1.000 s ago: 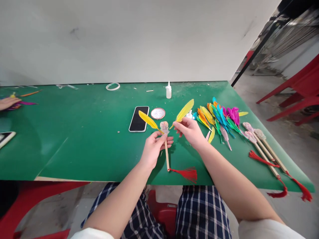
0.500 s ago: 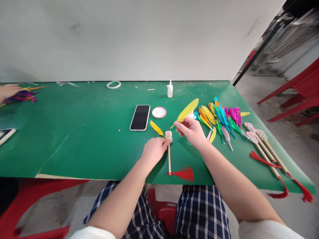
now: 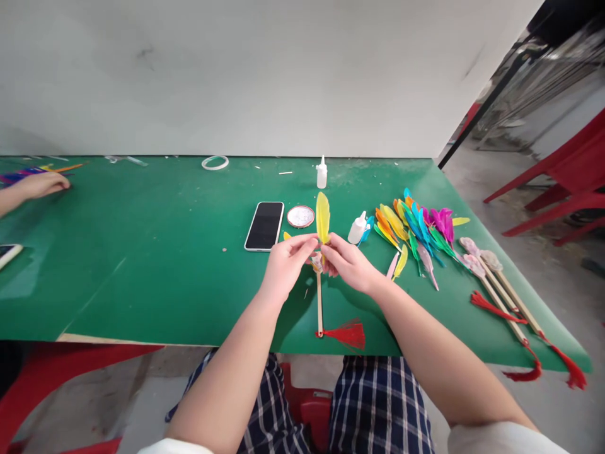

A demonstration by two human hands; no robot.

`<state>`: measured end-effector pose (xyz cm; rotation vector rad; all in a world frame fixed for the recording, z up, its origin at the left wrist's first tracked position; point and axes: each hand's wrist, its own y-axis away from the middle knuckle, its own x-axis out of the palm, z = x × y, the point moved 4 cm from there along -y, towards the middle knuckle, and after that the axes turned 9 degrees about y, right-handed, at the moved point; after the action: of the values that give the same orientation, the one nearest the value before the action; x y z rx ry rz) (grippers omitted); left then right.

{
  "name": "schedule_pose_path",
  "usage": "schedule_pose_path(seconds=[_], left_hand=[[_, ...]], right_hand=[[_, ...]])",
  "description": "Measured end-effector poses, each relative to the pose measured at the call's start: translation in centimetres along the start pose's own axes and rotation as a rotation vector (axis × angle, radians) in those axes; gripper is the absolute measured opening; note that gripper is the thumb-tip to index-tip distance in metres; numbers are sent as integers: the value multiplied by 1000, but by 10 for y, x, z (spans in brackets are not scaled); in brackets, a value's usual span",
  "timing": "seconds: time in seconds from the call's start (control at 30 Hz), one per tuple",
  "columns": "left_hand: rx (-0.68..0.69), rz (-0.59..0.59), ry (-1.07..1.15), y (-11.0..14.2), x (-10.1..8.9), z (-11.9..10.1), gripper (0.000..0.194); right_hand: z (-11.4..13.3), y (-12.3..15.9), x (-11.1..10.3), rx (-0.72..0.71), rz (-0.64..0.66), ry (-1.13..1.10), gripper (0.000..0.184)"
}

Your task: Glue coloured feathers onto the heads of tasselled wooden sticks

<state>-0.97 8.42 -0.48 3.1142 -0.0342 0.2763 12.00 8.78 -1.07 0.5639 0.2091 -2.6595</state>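
A yellow feather [image 3: 322, 214] stands upright between my hands. My left hand [image 3: 287, 265] and my right hand [image 3: 350, 261] both pinch it near its lower end, fingertips close together. Just below lies a flat wooden stick [image 3: 319, 302] with a lumpy pinkish head [image 3: 316, 261], partly hidden by my fingers. A red tassel [image 3: 347, 334] hangs from the stick's near end, spread to the right on the table. Behind my left hand shows the tip of a second, deeper yellow feather [image 3: 286, 236]; the rest of it is covered.
Right of my hands are a white glue bottle [image 3: 358, 228], a pile of coloured feathers [image 3: 416, 221] and several tasselled sticks [image 3: 503, 284]. Ahead lie a phone [image 3: 265, 226], a round lid [image 3: 300, 217], another bottle [image 3: 322, 173] and a tape ring [image 3: 215, 163]. Another person's hand [image 3: 45, 185] is far left.
My right hand has brought the yellow feather left and turned it upright over the stick's head. My left hand has moved up from the stick to the feather. The glue bottle is now uncovered.
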Motion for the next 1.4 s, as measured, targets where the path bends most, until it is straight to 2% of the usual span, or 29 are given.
schedule_pose_path(seconds=[0.1,0.27,0.33,0.47,0.53,0.57,0.63,0.73,0.8,0.9,1.07,1.13,1.2,1.3,1.4], left_hand=[[0,12,62,-3,9,2,23],[7,-69,211,-4,8,-2,20],[22,-75,250,-3,6,-5,20],[25,-98,301,0,2,-8,24],[18,-112,319,0,2,-8,28],[10,-115,328,1,2,-8,29],[-4,-112,340,1,3,-8,27],[5,-83,339,2,4,-10,22],[28,-61,332,3,4,-11,20],[62,-37,290,4,5,-11,19],[83,40,152,7,11,-8,20],[97,110,83,9,15,-9,23],[144,192,28,12,19,-11,27],[216,295,-12,16,22,-15,28],[288,343,-72,18,22,-18,23]], right_hand=[[3,1,0,-25,23,-4,25],[7,2,-9,-35,-8,2,28],[7,3,-24,-37,-160,65,28],[-2,11,-71,-46,-716,160,41],[-12,10,-88,-9,-836,236,42],[-17,8,-94,15,-831,289,41],[-27,1,-99,57,-730,417,47],[-41,-5,-98,126,-522,545,73],[-47,-6,-94,165,-403,588,82],[-52,-7,-88,196,-302,653,74],[-52,-12,-79,217,-244,732,33],[-50,-13,-74,220,-240,721,25],[-46,-13,-68,193,-240,627,25],[-37,-13,-59,113,-203,350,29],[-30,-11,-55,85,-201,188,29]])
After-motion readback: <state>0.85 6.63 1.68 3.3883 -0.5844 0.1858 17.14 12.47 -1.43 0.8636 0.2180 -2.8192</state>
